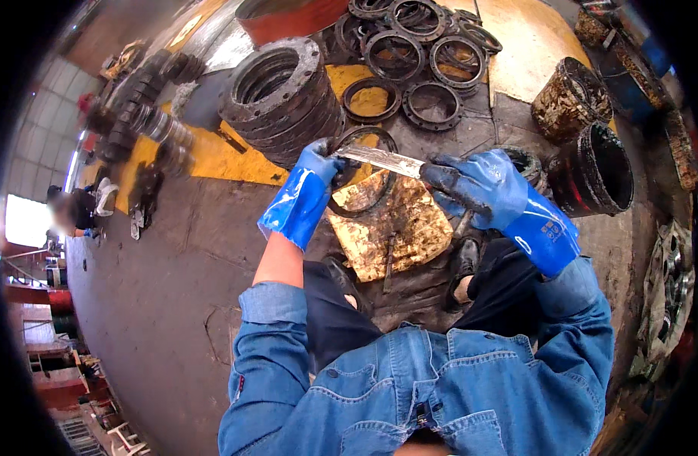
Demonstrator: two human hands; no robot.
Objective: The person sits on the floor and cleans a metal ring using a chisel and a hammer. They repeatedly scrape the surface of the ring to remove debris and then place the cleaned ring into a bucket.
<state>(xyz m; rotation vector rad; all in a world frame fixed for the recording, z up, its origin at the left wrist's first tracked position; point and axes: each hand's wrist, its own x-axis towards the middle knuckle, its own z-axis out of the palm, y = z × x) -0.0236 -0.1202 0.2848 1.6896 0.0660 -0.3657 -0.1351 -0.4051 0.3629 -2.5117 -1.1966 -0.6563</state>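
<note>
We've a flat pale strip (pixel 383 160) at upper ctr, L gloved hand (pixel 317 163) pinching its left end, R gloved hand (pixel 482 182) clamped on its right; behind, dark ring (pixel 352 212) overlapping stained yellowish sheet (pixel 409 232); ring stack (pixel 288 121) upper ctr-left.

left opening (pixel 26 222) blown out | glare on gloves (pixel 300 194) | edges bowed, black

My right hand (pixel 482 186) hides one end of the flat strip (pixel 383 160). Up top, the frame cuts off a red container (pixel 295 29); far left, a person's (pixel 81 207) head is blurred.
</note>
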